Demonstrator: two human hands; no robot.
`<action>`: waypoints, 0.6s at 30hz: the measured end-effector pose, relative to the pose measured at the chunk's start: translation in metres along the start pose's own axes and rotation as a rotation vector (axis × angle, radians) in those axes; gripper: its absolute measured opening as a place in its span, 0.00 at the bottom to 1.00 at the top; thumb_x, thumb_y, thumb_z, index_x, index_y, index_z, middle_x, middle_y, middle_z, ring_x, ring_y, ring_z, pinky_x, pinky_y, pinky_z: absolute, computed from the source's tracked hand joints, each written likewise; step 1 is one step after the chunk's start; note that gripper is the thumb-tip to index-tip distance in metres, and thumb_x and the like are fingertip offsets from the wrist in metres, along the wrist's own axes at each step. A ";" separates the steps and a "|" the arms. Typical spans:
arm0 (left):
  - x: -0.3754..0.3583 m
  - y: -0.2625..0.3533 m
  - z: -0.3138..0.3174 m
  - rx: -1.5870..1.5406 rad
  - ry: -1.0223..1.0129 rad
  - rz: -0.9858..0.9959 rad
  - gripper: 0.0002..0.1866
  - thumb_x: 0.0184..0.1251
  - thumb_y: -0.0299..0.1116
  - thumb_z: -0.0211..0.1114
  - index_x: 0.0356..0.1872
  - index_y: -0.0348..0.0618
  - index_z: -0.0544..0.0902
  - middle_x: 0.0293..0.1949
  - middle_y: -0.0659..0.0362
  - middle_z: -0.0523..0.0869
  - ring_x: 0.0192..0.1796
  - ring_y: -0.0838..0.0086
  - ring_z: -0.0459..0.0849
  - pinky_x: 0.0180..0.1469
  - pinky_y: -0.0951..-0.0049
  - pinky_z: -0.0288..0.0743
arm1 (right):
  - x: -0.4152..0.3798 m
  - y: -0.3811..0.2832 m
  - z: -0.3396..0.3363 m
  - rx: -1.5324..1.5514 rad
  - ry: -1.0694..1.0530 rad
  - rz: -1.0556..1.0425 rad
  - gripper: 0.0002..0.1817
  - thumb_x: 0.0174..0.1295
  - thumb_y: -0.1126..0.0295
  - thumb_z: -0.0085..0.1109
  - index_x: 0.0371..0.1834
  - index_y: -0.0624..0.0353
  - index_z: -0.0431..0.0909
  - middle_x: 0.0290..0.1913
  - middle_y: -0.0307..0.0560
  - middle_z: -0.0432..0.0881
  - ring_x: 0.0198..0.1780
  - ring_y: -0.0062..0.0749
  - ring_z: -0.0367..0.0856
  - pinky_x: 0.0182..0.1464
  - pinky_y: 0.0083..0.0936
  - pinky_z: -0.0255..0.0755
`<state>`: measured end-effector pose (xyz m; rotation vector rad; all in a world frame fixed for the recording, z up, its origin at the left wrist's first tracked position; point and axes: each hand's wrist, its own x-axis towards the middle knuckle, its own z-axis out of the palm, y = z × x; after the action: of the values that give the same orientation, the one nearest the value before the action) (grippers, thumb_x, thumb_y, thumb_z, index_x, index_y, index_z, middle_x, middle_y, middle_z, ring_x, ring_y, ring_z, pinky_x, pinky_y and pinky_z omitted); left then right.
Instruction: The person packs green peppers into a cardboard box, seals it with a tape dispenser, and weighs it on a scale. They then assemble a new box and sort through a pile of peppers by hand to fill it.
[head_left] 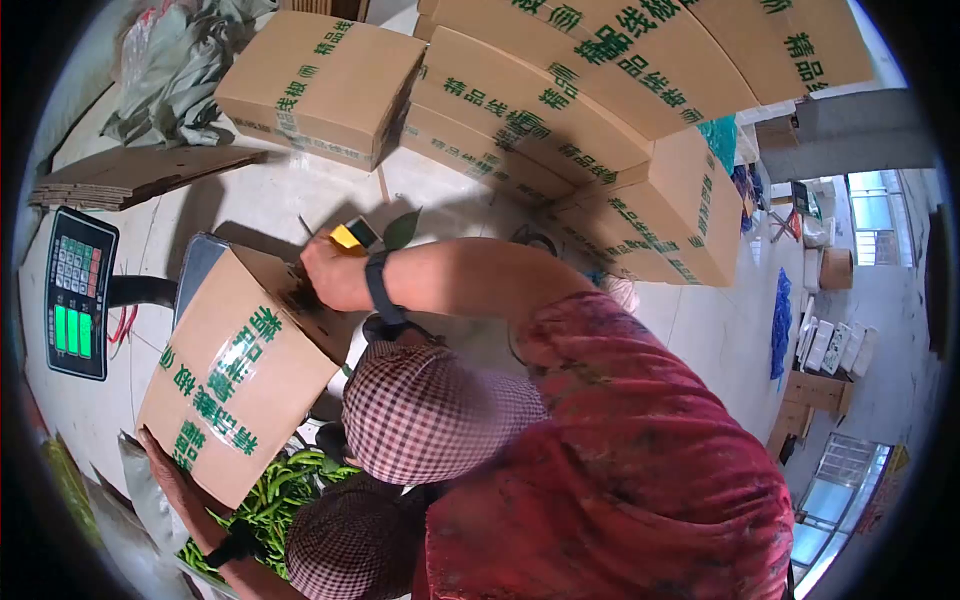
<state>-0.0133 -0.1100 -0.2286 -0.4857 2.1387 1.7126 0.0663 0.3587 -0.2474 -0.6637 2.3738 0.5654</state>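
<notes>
A cardboard box [225, 375] with green printing and clear tape sits tilted in front of me. My left hand [168, 470] holds its lower-left edge, fingers against the cardboard. At the box's upper end, my right hand [328, 268] is closed around a small yellow thing with a dark square end [354, 236], its kind unclear. A green leaf [401, 230] shows close by that hand. Below the box lies a heap of green chili peppers [285, 490], partly hidden by my checkered knees [425, 410].
A scale display [78, 295] with lit green panels stands left of the box. Stacked printed boxes [520, 120] and a separate box [320, 80] line the far side. Flattened cardboard [140, 172] and crumpled plastic sacks [180, 75] lie at upper left.
</notes>
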 end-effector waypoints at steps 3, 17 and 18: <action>-0.015 0.020 0.015 0.140 0.066 -0.025 0.41 0.73 0.63 0.51 0.70 0.34 0.68 0.62 0.52 0.78 0.62 0.67 0.76 0.64 0.69 0.68 | 0.044 -0.018 0.010 -0.636 -0.251 -0.122 0.16 0.61 0.58 0.59 0.51 0.45 0.85 0.49 0.39 0.87 0.50 0.41 0.83 0.48 0.51 0.76; -0.083 -0.017 0.036 -0.419 0.117 0.045 0.36 0.76 0.62 0.47 0.70 0.43 0.66 0.58 0.55 0.80 0.52 0.67 0.84 0.53 0.66 0.82 | -0.042 -0.039 0.319 1.732 0.136 -0.060 0.30 0.60 0.52 0.62 0.61 0.60 0.74 0.57 0.62 0.77 0.57 0.52 0.78 0.54 0.41 0.75; -0.081 -0.051 0.010 -0.446 0.082 -0.091 0.34 0.76 0.61 0.47 0.69 0.43 0.68 0.57 0.56 0.81 0.52 0.67 0.85 0.53 0.65 0.82 | -0.025 -0.043 0.315 1.573 0.148 0.003 0.31 0.64 0.51 0.57 0.65 0.61 0.72 0.62 0.63 0.74 0.62 0.51 0.76 0.59 0.41 0.73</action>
<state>0.0824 -0.1074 -0.2351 -0.7699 1.7460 2.1521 0.2452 0.5010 -0.4703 0.0636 2.0961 -1.3057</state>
